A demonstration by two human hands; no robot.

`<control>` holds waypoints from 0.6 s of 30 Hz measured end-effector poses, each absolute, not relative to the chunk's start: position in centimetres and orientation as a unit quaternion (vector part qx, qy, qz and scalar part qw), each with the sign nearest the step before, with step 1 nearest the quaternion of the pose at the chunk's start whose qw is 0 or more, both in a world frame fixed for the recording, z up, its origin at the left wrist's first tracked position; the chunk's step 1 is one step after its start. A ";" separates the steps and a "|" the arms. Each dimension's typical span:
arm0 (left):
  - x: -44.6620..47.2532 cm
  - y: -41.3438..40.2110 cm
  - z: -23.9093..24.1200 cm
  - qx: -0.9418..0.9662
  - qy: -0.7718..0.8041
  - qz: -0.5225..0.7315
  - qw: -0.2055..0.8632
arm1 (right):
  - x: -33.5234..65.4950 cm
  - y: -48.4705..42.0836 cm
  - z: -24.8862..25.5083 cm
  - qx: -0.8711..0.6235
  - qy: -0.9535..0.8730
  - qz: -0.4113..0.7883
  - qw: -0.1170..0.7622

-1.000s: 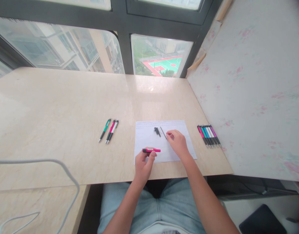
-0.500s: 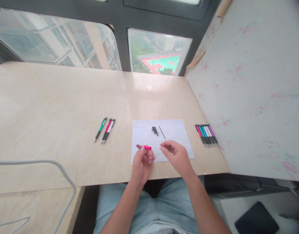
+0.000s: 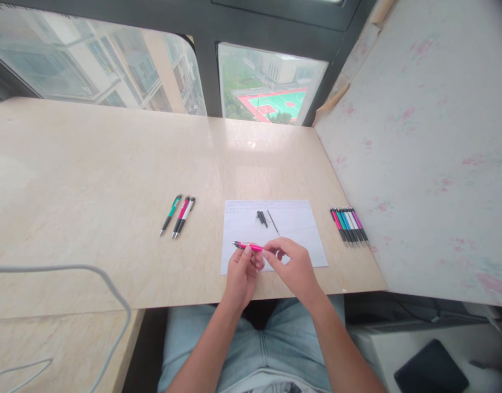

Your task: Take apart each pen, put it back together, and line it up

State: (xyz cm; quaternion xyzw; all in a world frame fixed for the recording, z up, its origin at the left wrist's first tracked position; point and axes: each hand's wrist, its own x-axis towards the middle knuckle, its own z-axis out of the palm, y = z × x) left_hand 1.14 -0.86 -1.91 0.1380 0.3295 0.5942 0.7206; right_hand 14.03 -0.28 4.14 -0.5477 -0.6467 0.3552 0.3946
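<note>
My left hand [image 3: 241,273] is closed round a pink pen barrel [image 3: 247,246], held level over the near edge of a white sheet of paper [image 3: 292,226]. My right hand [image 3: 294,265] pinches at the barrel's right end, fingers together; what they hold is too small to name. On the sheet lie small black pen parts [image 3: 261,218] and a thin refill [image 3: 273,222]. Three pens [image 3: 178,215] lie side by side to the left of the sheet. A row of several pens [image 3: 350,225] lies to its right.
The pale marble-look tabletop [image 3: 112,180] runs back to a window. A flowered wall panel [image 3: 423,153] closes the right side. A grey cable [image 3: 103,284] loops at the near left. A dark pad [image 3: 431,371] lies low at the right, off the table.
My right hand came back from the parts on the sheet to the right end of the pink barrel. My left hand kept hold of the barrel and turned it a little.
</note>
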 end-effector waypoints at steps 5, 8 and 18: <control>0.9 -0.8 -2.0 0.128 0.314 0.594 0.729 | 14.5 -0.4 3.3 -0.568 -0.633 0.348 0.394; 0.9 -0.8 -1.9 0.121 0.308 0.593 0.734 | 15.4 -0.3 2.4 -0.591 -0.638 0.322 0.374; 1.0 -0.7 -2.0 0.122 0.304 0.594 0.735 | 16.8 2.6 -1.4 -0.720 -0.657 0.090 0.205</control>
